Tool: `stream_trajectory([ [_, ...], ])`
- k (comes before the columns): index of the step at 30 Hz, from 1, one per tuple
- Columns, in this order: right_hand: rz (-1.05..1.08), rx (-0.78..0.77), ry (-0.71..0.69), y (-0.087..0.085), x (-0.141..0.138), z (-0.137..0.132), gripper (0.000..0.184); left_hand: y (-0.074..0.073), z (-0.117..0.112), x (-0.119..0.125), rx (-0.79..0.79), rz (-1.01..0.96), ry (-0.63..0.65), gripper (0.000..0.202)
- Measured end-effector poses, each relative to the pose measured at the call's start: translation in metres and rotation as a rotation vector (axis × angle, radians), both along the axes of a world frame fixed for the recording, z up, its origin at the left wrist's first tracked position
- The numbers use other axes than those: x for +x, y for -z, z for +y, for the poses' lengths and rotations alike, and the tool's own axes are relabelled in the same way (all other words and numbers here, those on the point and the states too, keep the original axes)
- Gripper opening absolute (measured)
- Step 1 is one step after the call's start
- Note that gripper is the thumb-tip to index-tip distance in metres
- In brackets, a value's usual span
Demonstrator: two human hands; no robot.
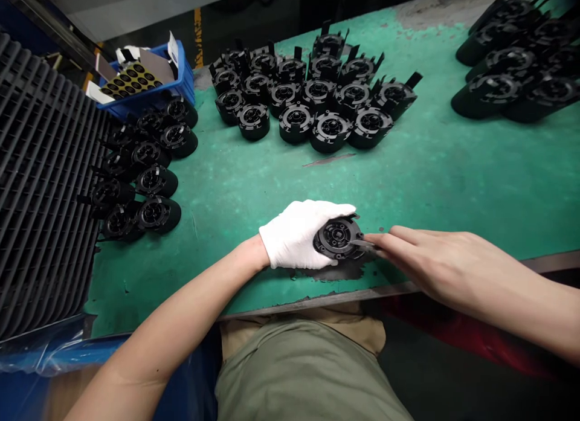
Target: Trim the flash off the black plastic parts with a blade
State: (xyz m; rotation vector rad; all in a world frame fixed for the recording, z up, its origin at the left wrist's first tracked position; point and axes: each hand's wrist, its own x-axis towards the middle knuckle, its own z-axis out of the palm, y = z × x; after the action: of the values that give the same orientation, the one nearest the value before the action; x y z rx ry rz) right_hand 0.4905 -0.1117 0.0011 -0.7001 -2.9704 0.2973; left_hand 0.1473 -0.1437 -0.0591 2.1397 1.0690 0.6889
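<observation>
A round black moulded part (338, 238) is held near the front edge of the green-topped bench (453, 191), in the closed grip of the gloved left hand (290, 235), whose white fabric is wrapped around its near side. Its upturned face is seen to carry concentric rings, a central hub and small holes, with a short tab at the rim. The bare right hand (426, 255) is brought against the part from the right, its fingers (394, 243) held narrow and close together over a thin metal blade (361, 244) (whether the blade is pinched or merely lies beneath them cannot be told), and the blade's tip is seen at the part's rim. Only this one part is in hand; many like parts are set down in groups: a block of rows at the far middle of the bench (294, 89), a second group (140, 167) toward the left edge and a third (507, 70) in the far right corner. Whether the groups differ in state cannot be told. A black slatted tray (45, 179) is laid along the left edge, and a blue crate (181, 77) holding a card of dark rings (131, 80) stands at the far left corner.
</observation>
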Motion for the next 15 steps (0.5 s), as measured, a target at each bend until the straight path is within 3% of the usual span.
stream_trajectory([
  [3,0.080,-0.058,0.071,0.008,0.009,-0.005,0.049,0.001,0.000,0.000,0.008,-0.010,0.008,0.093],
  [6,0.137,-0.091,0.129,0.015,0.008,-0.011,0.041,0.003,0.000,-0.001,0.010,-0.014,0.010,0.093],
  [15,0.070,0.065,0.003,0.016,-0.002,-0.012,0.028,0.002,-0.003,0.000,0.023,0.010,0.002,0.091],
])
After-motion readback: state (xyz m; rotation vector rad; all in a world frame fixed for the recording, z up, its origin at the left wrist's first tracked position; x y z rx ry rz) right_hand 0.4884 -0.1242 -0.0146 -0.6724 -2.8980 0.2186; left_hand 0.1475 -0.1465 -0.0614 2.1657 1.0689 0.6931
